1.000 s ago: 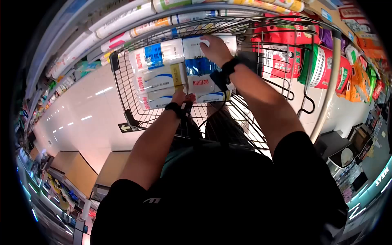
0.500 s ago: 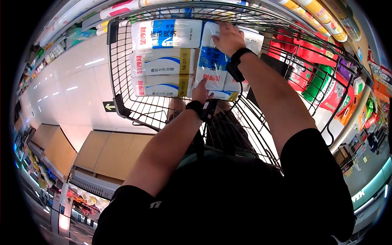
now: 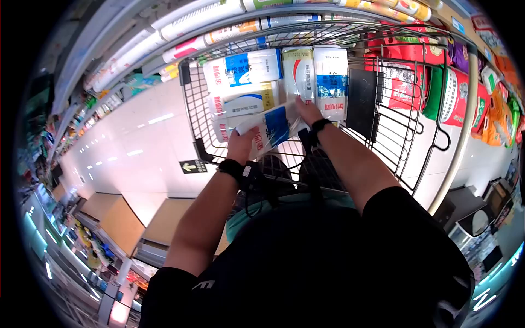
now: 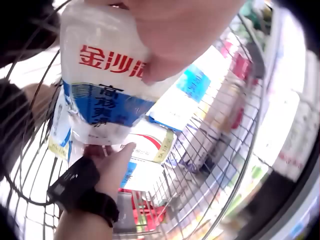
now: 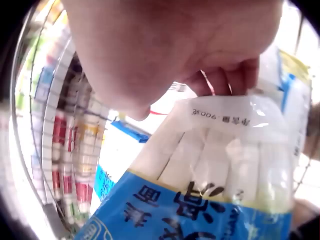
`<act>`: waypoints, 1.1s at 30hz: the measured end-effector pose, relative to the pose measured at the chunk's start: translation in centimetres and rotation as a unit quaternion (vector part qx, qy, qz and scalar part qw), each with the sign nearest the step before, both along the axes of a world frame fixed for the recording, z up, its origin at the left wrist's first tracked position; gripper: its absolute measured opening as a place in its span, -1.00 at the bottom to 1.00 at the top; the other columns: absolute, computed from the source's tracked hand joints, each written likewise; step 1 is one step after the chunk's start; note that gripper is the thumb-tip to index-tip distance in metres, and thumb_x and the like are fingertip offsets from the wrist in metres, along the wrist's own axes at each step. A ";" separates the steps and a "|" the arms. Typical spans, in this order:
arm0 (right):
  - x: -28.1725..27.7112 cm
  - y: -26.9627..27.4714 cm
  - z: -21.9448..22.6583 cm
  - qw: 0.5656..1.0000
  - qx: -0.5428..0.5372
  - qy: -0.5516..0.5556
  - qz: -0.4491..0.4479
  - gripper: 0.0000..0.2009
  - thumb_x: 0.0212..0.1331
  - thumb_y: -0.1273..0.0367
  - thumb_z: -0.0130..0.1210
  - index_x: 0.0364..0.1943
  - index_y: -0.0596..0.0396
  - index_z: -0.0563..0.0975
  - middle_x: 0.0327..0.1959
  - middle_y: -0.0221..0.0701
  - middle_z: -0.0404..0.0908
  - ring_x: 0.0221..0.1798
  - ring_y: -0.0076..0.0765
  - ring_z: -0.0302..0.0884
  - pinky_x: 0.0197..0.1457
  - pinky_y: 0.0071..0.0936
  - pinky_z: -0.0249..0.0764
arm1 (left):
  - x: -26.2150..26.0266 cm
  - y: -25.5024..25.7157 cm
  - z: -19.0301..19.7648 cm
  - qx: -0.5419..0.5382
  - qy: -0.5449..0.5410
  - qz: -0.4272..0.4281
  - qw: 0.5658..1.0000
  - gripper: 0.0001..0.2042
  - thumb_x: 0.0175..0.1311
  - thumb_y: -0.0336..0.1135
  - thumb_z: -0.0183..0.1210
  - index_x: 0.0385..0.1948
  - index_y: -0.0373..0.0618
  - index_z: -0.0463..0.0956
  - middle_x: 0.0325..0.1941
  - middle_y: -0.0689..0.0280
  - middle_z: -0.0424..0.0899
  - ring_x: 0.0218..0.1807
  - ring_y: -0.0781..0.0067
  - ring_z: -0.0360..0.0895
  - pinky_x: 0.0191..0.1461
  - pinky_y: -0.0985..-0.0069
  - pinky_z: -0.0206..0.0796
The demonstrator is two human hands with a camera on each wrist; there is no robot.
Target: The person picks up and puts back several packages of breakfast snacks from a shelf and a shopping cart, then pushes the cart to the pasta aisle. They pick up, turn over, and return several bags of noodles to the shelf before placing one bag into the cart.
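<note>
Both hands hold one clear-and-blue pack of dried noodles (image 3: pixel 275 127), tilted over the near side of the shopping cart's basket. My left hand (image 3: pixel 240 144) grips its left end, thumb on top beside the red lettering. At the other end, my right hand (image 3: pixel 310 111) grips the pack, and the right wrist view shows its fingers curled behind the plastic. Under and behind lie more noodle packs: a blue-banded one (image 3: pixel 243 70), a gold-ended one (image 3: pixel 246 101), and two standing crosswise, one with a red stripe (image 3: pixel 298 71) and one blue-banded (image 3: pixel 331 82).
The cart's black wire basket (image 3: pixel 191 87) surrounds the packs, with a dark panel (image 3: pixel 362 104) at its right. Shelves of rolled noodle packs (image 3: pixel 202 19) run along the far side. Red bags (image 3: pixel 402 82) stand beyond the cart's right end.
Earlier, both hands lay on packs stacked in the cart. Now they hold one pack, raised and turned toward me. On the right, packs now include an upright red-striped one.
</note>
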State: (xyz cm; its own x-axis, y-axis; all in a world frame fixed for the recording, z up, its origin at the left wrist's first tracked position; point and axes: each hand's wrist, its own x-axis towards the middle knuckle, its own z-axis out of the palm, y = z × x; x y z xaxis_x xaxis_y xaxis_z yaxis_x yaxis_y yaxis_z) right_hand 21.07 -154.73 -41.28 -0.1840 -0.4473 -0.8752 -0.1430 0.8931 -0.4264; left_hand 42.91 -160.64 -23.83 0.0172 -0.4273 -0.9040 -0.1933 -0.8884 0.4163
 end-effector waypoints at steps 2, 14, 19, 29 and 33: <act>1.0 1.3 3.9 0.978 0.044 -0.127 -0.162 -0.22 0.14 -0.24 -0.14 0.07 0.28 0.44 -0.02 -0.01 0.52 0.05 -0.03 0.48 0.10 -0.26 0.42 | -0.6 -2.7 2.5 -0.091 -0.037 -0.153 0.983 -0.66 0.17 -0.36 0.24 -0.04 -0.26 0.48 -0.14 0.24 0.64 -0.14 0.41 0.59 -0.05 0.47 0.42; -3.5 -5.8 23.9 0.874 -0.365 -0.213 -0.240 -0.38 0.23 0.12 0.04 0.33 0.06 0.20 0.06 -0.25 0.44 0.05 -0.30 0.42 0.18 -0.43 0.33 | -12.0 -13.4 28.1 -0.445 -0.126 -0.675 0.574 -0.73 0.01 -0.21 0.35 -0.36 -0.18 0.54 -0.49 0.06 0.58 -0.40 0.01 0.54 -0.32 0.27 0.32; -6.5 -8.3 35.3 0.829 -0.555 -0.058 -0.009 -0.48 0.10 0.39 0.23 0.16 0.21 0.36 0.04 -0.32 0.49 0.14 -0.46 0.38 0.22 -0.47 0.30 | -16.3 -15.6 38.4 -0.492 -0.104 -0.700 0.507 -0.68 -0.05 -0.26 0.37 -0.32 -0.26 0.56 -0.51 0.07 0.59 -0.47 0.17 0.52 -0.32 0.35 0.32; -12.6 -8.8 46.7 0.721 -0.652 -0.061 -0.227 -0.58 0.22 0.40 0.17 0.12 0.24 0.34 -0.03 -0.35 0.56 0.01 -0.53 0.48 0.12 -0.52 0.41 | -20.7 -17.3 43.7 -0.809 0.104 -0.309 0.489 -0.40 0.07 -0.19 0.34 0.14 -0.19 0.32 0.16 0.11 0.47 0.18 0.20 0.41 0.19 0.35 0.27; -14.4 -7.7 50.5 0.670 -0.671 -0.131 -0.289 -0.65 0.31 0.37 0.06 0.11 0.22 0.35 0.03 -0.37 0.53 0.06 -0.51 0.45 0.18 -0.49 0.37 | -21.9 -15.1 37.0 -0.540 0.303 -0.302 0.725 -0.42 0.38 0.03 0.00 0.27 -0.17 0.16 0.26 0.22 0.35 0.23 0.43 0.30 0.26 0.42 0.19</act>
State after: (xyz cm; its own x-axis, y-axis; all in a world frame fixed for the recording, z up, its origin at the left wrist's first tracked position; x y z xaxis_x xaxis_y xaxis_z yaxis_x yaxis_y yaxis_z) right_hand 6.70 -162.48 9.23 -0.5854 -0.7839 0.2070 0.2978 -0.4454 -0.8443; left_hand 21.01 -175.79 13.20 -0.7283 -0.6557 0.1993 0.0979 0.1882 0.9772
